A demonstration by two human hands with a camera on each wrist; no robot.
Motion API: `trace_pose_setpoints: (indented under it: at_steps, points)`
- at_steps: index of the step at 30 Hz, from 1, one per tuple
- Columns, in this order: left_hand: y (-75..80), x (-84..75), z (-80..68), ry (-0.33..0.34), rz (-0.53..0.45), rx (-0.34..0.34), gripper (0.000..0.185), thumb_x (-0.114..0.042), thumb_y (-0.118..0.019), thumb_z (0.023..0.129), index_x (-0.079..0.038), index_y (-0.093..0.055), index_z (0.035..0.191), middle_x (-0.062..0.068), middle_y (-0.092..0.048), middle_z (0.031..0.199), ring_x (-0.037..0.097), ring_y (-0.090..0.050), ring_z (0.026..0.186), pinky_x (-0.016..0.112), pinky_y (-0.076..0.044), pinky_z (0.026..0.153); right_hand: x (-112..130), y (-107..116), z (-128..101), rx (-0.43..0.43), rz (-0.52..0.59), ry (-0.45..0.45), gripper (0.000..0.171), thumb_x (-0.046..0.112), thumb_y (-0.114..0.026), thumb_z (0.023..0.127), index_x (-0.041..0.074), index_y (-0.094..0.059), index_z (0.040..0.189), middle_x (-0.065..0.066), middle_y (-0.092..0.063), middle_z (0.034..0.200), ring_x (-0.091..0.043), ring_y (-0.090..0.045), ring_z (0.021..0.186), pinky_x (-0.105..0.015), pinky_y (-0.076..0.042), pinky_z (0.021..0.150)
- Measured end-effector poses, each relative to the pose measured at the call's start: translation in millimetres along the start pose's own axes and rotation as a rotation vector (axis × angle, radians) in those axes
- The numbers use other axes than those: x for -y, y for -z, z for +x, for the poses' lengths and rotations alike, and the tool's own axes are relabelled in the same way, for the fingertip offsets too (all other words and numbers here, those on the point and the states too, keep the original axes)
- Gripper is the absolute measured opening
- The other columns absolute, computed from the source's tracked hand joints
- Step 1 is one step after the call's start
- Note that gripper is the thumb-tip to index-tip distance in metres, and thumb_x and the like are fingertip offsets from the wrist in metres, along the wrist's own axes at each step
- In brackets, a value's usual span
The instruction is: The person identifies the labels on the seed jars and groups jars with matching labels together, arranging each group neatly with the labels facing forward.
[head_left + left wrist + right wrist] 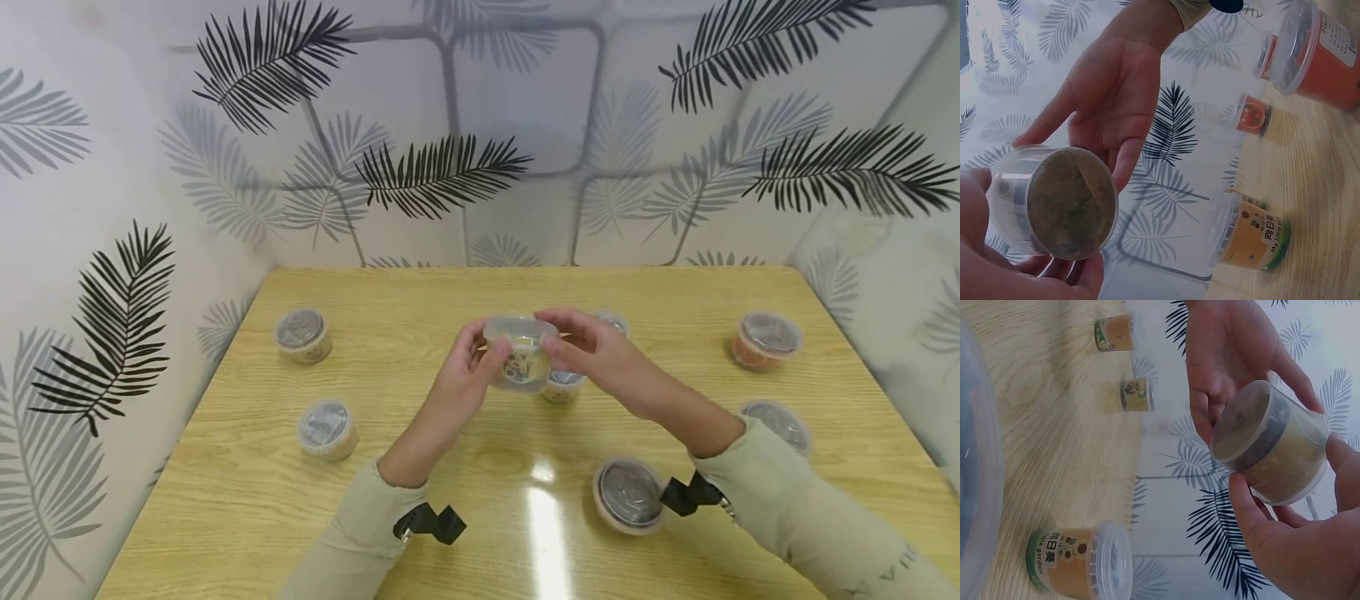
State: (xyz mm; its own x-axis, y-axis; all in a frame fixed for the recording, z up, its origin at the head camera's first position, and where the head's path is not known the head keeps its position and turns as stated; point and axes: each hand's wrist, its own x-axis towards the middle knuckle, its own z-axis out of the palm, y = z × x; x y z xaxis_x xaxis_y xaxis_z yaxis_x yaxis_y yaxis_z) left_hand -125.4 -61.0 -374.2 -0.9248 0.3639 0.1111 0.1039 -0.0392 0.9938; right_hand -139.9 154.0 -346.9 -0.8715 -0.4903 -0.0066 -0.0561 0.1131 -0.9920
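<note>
The head view looks forward-down; close wrist views share one tub.

Held tub between left hand and right hand at frame center, above a table
At left, an upper-left tub stands beyond a lower-left tub; near center, one partly hidden tub sits behind the held tub, another tub behind the right hand; at right, a far-right tub stands beyond a sleeve-side tub; a lower tub lies right of center; the wall spans the top.
</note>
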Motion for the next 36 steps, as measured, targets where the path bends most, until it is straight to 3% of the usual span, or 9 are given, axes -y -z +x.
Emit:
trace_pose_setpoints:
  at_steps: [7,15,28,31,36]
  points:
    - [1.7,5.1,1.6,0.032,-0.022,0.028,0.053,-0.027,-0.048,0.098,-0.01,-0.024,0.142,0.01,-0.039,0.133,0.023,-0.042,0.121,0.04,-0.039,0.099,-1.5,-0.3,-1.7,-0.013,-0.065,-0.029,0.054,0.026,-0.062,0.091,0.009,-0.04,0.138,-0.01,-0.051,0.127,-0.024,-0.051,0.114,-0.047,-0.044,0.092]
    - [7.2,17.5,0.9,0.036,-0.025,0.027,0.059,-0.035,-0.054,0.094,-0.014,-0.027,0.142,0.007,-0.042,0.134,0.019,-0.041,0.124,0.04,-0.038,0.1,-14.2,-1.6,4.1,-0.014,-0.154,-0.017,0.063,0.029,-0.069,0.085,0.011,-0.042,0.138,-0.004,-0.051,0.128,-0.021,-0.049,0.117,-0.032,-0.05,0.084]
    - [11.7,33.5,5.3,0.085,0.017,0.047,0.061,-0.03,-0.054,0.095,-0.012,-0.023,0.145,0.009,-0.04,0.137,0.022,-0.042,0.123,0.039,-0.041,0.097,-28.7,-2.1,9.9,0.007,-0.203,-0.011,0.068,0.033,-0.071,0.083,0.01,-0.041,0.139,-0.006,-0.048,0.131,-0.023,-0.049,0.116,-0.033,-0.052,0.081]
    - [12.6,33.7,5.8,0.102,0.008,0.053,0.059,-0.026,-0.053,0.096,-0.013,-0.022,0.144,0.01,-0.038,0.138,0.023,-0.041,0.123,0.039,-0.041,0.097,-31.0,-2.4,11.6,0.002,-0.223,-0.026,0.069,0.035,-0.071,0.082,0.012,-0.041,0.139,-0.005,-0.05,0.129,-0.023,-0.05,0.115,-0.033,-0.051,0.081]
    - [11.8,20.5,1.3,0.117,0.015,0.078,0.059,-0.02,-0.051,0.097,-0.005,-0.02,0.145,0.014,-0.036,0.14,0.026,-0.04,0.124,0.039,-0.041,0.097,-36.0,-3.3,14.2,-0.005,-0.235,-0.04,0.069,0.033,-0.073,0.081,0.01,-0.042,0.139,-0.006,-0.05,0.13,-0.025,-0.049,0.117,-0.034,-0.051,0.083]
